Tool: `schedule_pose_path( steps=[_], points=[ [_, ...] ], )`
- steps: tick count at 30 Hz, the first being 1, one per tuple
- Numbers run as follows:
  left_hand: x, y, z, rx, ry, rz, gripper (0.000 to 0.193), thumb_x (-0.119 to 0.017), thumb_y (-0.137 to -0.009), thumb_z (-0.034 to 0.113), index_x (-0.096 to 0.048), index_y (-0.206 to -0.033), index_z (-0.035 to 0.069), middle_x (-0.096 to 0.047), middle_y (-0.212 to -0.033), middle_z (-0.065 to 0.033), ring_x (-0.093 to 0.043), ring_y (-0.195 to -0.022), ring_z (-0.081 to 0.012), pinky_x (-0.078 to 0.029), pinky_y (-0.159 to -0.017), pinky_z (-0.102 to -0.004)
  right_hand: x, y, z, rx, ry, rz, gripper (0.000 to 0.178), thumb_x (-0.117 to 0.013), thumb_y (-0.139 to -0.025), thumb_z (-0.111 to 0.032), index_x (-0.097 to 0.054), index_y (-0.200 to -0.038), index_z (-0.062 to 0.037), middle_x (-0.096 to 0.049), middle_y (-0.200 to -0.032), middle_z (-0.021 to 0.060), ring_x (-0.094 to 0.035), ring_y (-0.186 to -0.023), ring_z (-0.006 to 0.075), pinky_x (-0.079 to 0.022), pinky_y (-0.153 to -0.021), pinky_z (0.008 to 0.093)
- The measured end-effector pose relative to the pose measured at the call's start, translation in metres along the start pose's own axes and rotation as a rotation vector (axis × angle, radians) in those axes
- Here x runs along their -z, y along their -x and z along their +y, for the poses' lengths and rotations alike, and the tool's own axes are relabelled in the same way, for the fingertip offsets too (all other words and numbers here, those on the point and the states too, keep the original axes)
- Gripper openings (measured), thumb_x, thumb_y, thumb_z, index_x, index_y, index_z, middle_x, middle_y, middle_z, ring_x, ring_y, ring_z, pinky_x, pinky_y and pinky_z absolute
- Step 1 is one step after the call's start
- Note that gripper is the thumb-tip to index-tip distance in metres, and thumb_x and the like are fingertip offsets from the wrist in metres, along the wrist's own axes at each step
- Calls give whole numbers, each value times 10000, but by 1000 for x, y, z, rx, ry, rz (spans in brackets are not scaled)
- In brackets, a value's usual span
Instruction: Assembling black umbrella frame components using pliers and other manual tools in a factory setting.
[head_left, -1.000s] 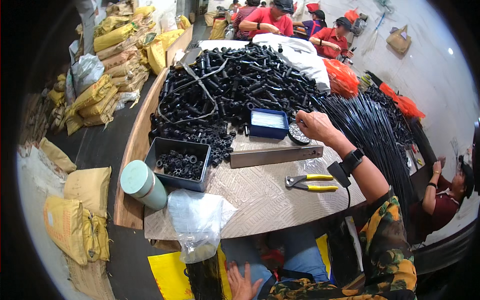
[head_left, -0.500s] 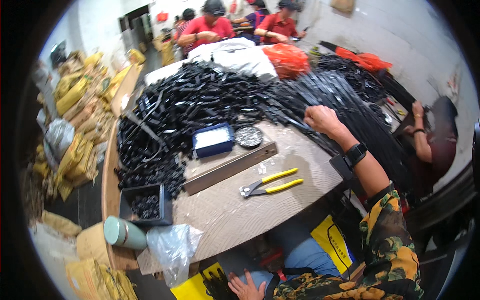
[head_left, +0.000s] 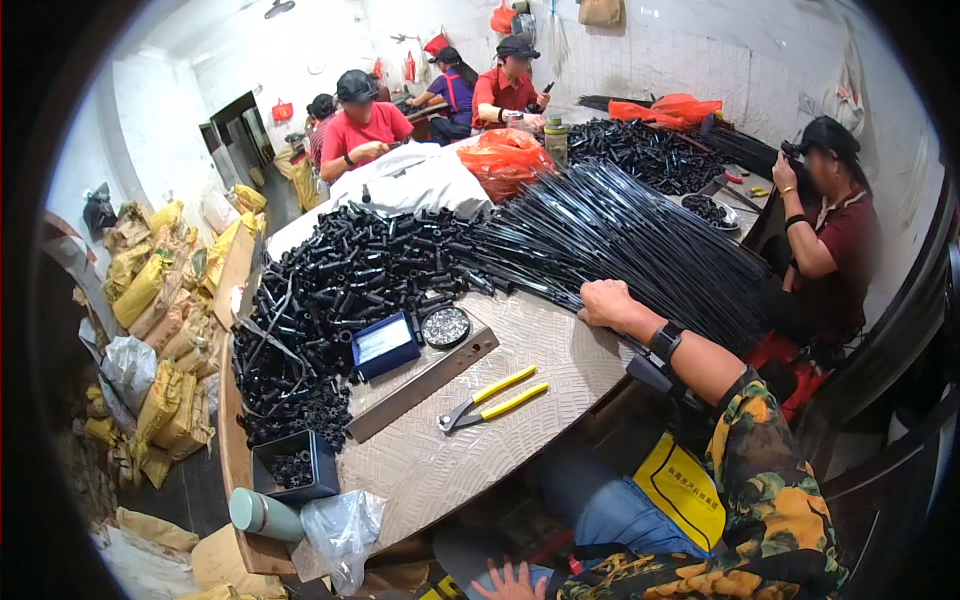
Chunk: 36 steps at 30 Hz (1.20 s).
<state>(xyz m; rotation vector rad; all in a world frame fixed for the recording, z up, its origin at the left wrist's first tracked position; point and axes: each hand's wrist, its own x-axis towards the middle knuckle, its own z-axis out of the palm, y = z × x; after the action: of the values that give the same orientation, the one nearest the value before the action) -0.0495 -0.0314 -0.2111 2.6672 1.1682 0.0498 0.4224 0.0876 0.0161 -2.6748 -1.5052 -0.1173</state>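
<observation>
My right hand (head_left: 607, 303) is closed, with the fingers curled down at the near left edge of a wide bundle of long thin black rods (head_left: 640, 230). What lies inside the fingers, if anything, is hidden. My left hand (head_left: 510, 582) rests on my lap at the lower edge, fingers spread and holding nothing. On the table (head_left: 450, 480), left of my right hand, lie nippers with yellow handles (head_left: 500, 392). Behind them is a long brown metal bar (head_left: 425, 385), beside a round dish of small shiny pieces (head_left: 446, 326) and a blue box with pale contents (head_left: 385, 346).
A large heap of short black tubes (head_left: 340, 270) covers the table's left. At its near left stand a dark bin (head_left: 318, 475), a green flask (head_left: 262, 515) and a clear plastic bag (head_left: 345, 535). Several people sit around. Yellow sacks (head_left: 160, 290) are piled on the left.
The view has swung up and to the right, showing more of the room. My right hand, a raised fist before, is now lower, beside the rods. My left hand stays spread on my lap.
</observation>
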Motion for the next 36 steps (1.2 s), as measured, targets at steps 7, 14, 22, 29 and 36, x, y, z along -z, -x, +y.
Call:
schedule_pose_path(
  steps=[7, 14, 22, 29, 36],
  points=[
    [-13, 2, -5, -7, 63, 87, 487, -588, -727, 434, -543, -1146, 190, -486, -1222, -102, -301, -1243, -362, -120, -952, -688, 0, -6, -6, 2, 138, -113, 233, -601, -663, -210, -670, -798, -32, -658, -817, 151, -645, -783, 294, -501, -653, 388],
    [-5, 4, -6, -4, 99, 103, 468, -582, -741, 431, -549, -1134, 179, -483, -1227, -92, -295, -1250, -354, -128, -946, -688, -1, -2, -15, 79, 138, -39, 245, -572, -655, -211, -664, -776, -17, -649, -805, 172, -637, -771, 317, -496, -678, 402],
    [-14, 12, -15, -34, 183, 133, 458, -561, -763, 438, -553, -1132, 166, -471, -1249, -84, -308, -1238, -352, -130, -949, -677, 23, -13, -17, -43, 21, -72, 249, -520, -742, -165, -620, -842, 39, -620, -909, 242, -610, -853, 372, -464, -725, 469],
    [-21, 7, -11, -77, 184, 161, 449, -550, -771, 435, -559, -1126, 159, -477, -1243, -74, -326, -1226, -337, -136, -946, -672, 64, -50, 1, -192, -487, -238, 242, -652, -690, -191, -567, -530, -30, -533, -486, 47, -497, -409, 150, -359, -378, 311],
    [-8, 6, -11, -67, 242, 168, 409, -536, -792, 414, -575, -1102, 150, -485, -1220, -70, -333, -1222, -331, -146, -937, -673, 96, -64, -20, -65, -112, -225, 311, -594, -690, -283, -596, -617, 19, -587, -571, 129, -571, -519, 242, -440, -502, 361]
  ],
)
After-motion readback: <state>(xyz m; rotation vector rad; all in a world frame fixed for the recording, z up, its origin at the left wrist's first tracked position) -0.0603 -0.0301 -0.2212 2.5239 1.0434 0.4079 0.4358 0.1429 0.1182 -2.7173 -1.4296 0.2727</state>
